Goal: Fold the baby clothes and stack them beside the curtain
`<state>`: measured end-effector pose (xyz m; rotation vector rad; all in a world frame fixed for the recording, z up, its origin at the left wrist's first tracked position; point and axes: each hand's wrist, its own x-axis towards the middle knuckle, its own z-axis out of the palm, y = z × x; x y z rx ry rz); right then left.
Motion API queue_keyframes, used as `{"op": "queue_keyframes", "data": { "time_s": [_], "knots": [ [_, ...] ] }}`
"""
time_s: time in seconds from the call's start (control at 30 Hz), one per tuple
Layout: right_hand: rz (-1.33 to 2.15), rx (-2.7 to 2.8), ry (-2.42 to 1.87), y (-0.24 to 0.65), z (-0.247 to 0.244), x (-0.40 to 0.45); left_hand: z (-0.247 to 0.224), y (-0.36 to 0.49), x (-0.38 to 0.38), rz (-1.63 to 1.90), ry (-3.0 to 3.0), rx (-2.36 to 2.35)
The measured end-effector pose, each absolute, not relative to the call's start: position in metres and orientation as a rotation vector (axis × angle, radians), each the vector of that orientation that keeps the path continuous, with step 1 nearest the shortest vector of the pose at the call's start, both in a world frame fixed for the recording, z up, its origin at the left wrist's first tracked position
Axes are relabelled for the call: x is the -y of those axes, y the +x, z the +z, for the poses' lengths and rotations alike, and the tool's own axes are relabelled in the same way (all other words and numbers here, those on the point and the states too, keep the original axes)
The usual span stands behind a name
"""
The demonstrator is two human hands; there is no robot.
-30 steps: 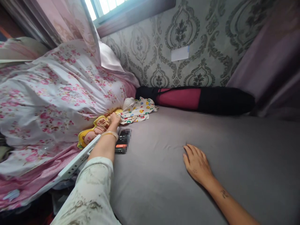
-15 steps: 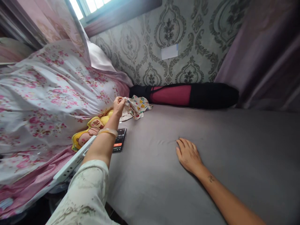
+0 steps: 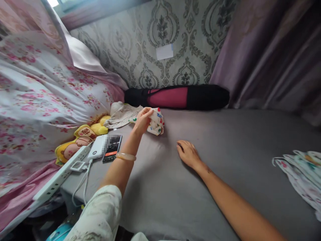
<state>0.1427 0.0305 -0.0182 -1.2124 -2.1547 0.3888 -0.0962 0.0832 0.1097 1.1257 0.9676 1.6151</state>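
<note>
My left hand [image 3: 144,119] pinches a small white cloth with coloured prints [image 3: 157,122], which hangs bunched from the fingers over the grey bed surface [image 3: 155,177]. To the right, my right hand [image 3: 188,153] rests on that surface with its fingers curled loosely and no object showing in it. A plain pale cloth [image 3: 122,115] lies crumpled behind and left of my left hand. Near my left forearm is a phone [image 3: 113,150] with its screen lit, beside a white power bank [image 3: 98,147].
A black and dark pink long bag [image 3: 168,97] lies along the wall. At the left are a white power strip [image 3: 59,175] with cables and a yellow plush toy [image 3: 72,147]. Folded printed cloths [image 3: 301,174] lie at the right edge.
My left hand has lifted the printed cloth and brought it rightward, off the pale cloth. My right hand's fingers are more curled. The view has turned right, showing the folded cloths.
</note>
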Motion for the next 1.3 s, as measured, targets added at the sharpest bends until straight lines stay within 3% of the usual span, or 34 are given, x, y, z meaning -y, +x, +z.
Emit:
{"op": "queue_keyframes", "data": {
  "time_s": [0.33, 0.6, 0.87, 1.0, 1.17, 1.3],
  "knots": [
    [0.639, 1.722, -1.013, 0.154, -0.002, -0.04, 0.091, -0.006, -0.03, 1.249, 1.14, -0.723],
    [0.601, 1.703, -0.95, 0.175, 0.023, -0.052, 0.098, -0.007, -0.021, 1.161, 1.226, -0.779],
    [0.536, 1.756, -1.012, 0.23, 0.121, -0.018, 0.146, -0.034, -0.033, 1.348, 1.361, -0.878],
    [0.674, 1.767, -1.052, 0.242, 0.158, 0.016, 0.166, -0.028, -0.032, 1.363, 1.377, -0.852],
    [0.74, 1.778, -1.17, 0.262, 0.136, -0.007, 0.14, -0.003, -0.042, 1.303, 1.224, -0.865],
    [0.599, 1.768, -1.295, 0.278, 0.113, -0.034, 0.108, 0.01, -0.051, 1.224, 1.122, -0.787]
  ]
}}
